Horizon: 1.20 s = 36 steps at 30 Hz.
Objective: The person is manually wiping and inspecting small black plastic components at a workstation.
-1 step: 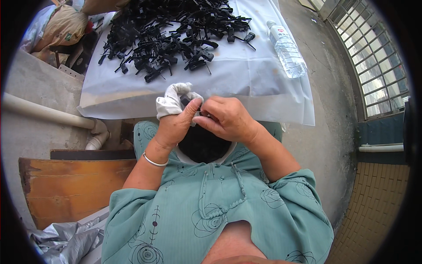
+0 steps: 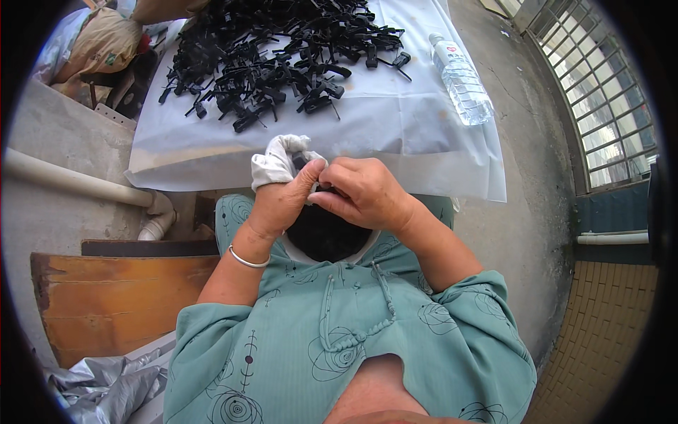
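Observation:
My left hand (image 2: 275, 201) is closed around a small black plastic part (image 2: 301, 162). A white cloth glove (image 2: 270, 168) covers its fingers while the thumb is bare. From the right, my bare right hand (image 2: 366, 189) meets it, thumb and fingers pinched together at the near end of the part; what exactly they grip is hidden behind the fingers. Below both hands, a round white-rimmed container (image 2: 293, 251) with a dark inside stands between my knees. Beyond them, a heap of similar black plastic parts (image 2: 282, 67), many with thin stems, lies on the table.
White plastic sheeting (image 2: 395, 134) covers the table and hangs over its near edge. A clear water bottle (image 2: 460, 81) lies at the right. Sacks (image 2: 106, 42), a pale pipe (image 2: 78, 177) and a wooden board (image 2: 120, 297) are on the left; a barred window (image 2: 600, 85) is at the right.
My right hand's fingers have shifted very slightly against the black part. Otherwise, both hands stay in the same place.

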Motion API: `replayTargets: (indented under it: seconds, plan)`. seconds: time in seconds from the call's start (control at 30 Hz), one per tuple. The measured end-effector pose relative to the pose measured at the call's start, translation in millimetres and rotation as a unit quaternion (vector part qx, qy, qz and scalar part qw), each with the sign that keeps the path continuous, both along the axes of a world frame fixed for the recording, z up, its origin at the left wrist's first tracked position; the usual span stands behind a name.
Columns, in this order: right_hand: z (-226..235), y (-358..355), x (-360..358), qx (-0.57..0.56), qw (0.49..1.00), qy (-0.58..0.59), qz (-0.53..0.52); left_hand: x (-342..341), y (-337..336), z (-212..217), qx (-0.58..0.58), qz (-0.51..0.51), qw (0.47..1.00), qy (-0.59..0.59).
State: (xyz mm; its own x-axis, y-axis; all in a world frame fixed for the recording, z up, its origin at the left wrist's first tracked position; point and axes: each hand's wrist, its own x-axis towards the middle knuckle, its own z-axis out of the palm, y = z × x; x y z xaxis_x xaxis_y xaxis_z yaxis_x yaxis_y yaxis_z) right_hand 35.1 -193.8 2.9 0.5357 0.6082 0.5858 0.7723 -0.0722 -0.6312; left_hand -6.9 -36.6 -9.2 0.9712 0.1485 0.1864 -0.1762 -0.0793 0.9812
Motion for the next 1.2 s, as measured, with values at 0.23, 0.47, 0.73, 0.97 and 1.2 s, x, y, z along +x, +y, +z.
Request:
replayTargets:
  seconds: [0.23, 0.47, 0.73, 0.97, 1.2]
  plan:
    - [-10.6, 12.9, -9.4, 0.015, 0.992, -0.103, 0.072, -3.0, 11.2, 5.2, -0.133, -0.100, 0.976, 0.143]
    - [-12.9, 14.0, -4.8, 0.038, 0.991, -0.115, 0.063, -6.9, 11.4, 8.6, -0.025, -0.093, 0.979, 0.180]
    - [-10.7, 15.8, -17.1, 0.009, 0.993, -0.120, 0.022, -6.3, 8.0, 2.6, 0.024, -0.093, 0.987, 0.131]
    - [-13.7, 23.2, -13.2, 0.165, 0.985, -0.014, -0.050, -18.3, -1.1, 2.4, -0.252, -0.053, 0.964, 0.072]
    - [-9.2, 20.1, -18.9, 0.157, 0.983, -0.094, -0.021, -22.7, -1.0, 9.2, -0.111, -0.037, 0.993, 0.018]
